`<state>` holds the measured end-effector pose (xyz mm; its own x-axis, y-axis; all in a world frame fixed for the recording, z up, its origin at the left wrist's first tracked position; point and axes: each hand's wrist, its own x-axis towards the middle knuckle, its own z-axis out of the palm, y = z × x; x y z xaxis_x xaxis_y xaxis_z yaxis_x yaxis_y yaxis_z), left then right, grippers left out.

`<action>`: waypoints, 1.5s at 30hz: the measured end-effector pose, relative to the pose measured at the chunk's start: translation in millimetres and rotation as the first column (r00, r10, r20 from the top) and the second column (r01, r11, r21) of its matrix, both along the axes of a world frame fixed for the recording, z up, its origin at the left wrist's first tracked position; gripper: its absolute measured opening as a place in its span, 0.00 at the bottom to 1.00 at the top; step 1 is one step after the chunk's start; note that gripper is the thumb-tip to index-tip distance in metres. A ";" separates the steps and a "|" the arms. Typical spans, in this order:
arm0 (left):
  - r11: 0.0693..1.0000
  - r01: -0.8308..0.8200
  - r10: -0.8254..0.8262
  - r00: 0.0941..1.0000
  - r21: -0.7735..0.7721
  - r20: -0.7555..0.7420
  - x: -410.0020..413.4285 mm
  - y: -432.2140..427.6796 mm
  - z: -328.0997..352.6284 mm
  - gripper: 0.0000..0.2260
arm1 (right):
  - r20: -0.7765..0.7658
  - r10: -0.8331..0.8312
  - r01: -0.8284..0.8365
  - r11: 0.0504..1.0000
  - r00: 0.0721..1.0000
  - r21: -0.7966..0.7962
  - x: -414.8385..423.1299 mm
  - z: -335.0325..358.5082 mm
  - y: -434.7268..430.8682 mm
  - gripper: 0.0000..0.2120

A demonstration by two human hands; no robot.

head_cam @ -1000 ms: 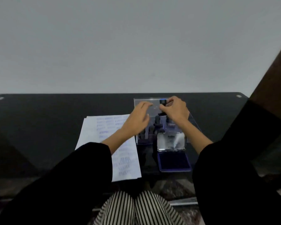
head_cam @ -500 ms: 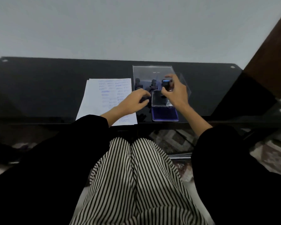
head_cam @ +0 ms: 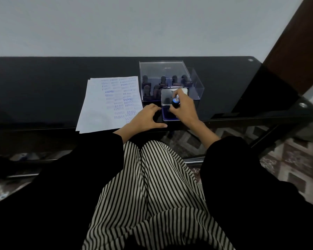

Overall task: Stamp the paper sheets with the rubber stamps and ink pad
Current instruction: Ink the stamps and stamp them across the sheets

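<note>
Stamped paper sheets point(head_cam: 108, 105) lie just left of the left hand point(head_cam: 145, 118), which rests on the table point(head_cam: 43, 91) with fingers spread, holding nothing. Right of it, the right hand point(head_cam: 185, 108) grips a rubber stamp point(head_cam: 175, 102) over the open ink pad point(head_cam: 165, 115), the stamp box point(head_cam: 170, 73) beyond.

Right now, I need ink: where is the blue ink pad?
In the head view, the blue ink pad lies right of the stamped white paper sheets, before the clear plastic stamp box, under the right hand gripping a black stamp.
</note>
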<state>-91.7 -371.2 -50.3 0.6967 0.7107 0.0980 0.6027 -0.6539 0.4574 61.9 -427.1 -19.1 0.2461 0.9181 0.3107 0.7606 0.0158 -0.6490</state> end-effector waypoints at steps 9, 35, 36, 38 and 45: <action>0.999 0.004 -0.005 1.000 0.047 0.015 -0.4 -2.5 -10.2 0.34 | 0.255 0.031 0.004 0.990 0.967 -0.138 -7.9 -13.1 6.8 0.07; 0.983 -0.129 0.115 0.987 0.133 0.109 8.6 -3.5 -19.4 0.28 | 0.323 -0.043 0.082 0.991 0.945 -0.110 -14.0 -16.0 20.2 0.04; 0.982 -0.132 0.118 0.987 0.136 0.105 8.8 -3.0 -19.0 0.27 | 0.328 -0.022 0.071 0.988 0.944 -0.138 -13.8 -13.3 21.9 0.05; 0.981 -0.139 0.126 0.987 0.136 0.098 9.3 -2.5 -18.0 0.27 | 0.338 -0.010 0.073 0.982 0.941 -0.176 -14.4 -10.4 24.1 0.08; 0.978 -0.157 0.146 0.986 0.136 0.085 10.5 -2.7 -15.8 0.27 | 0.303 -0.078 0.119 0.986 0.950 -0.119 -19.0 -16.9 18.7 0.07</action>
<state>-81.2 -373.8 -66.1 0.5689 0.7825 0.2531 0.6675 -0.6191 0.4137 42.9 -408.4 -36.0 0.2528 0.9322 0.2590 0.9123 -0.1404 -0.3848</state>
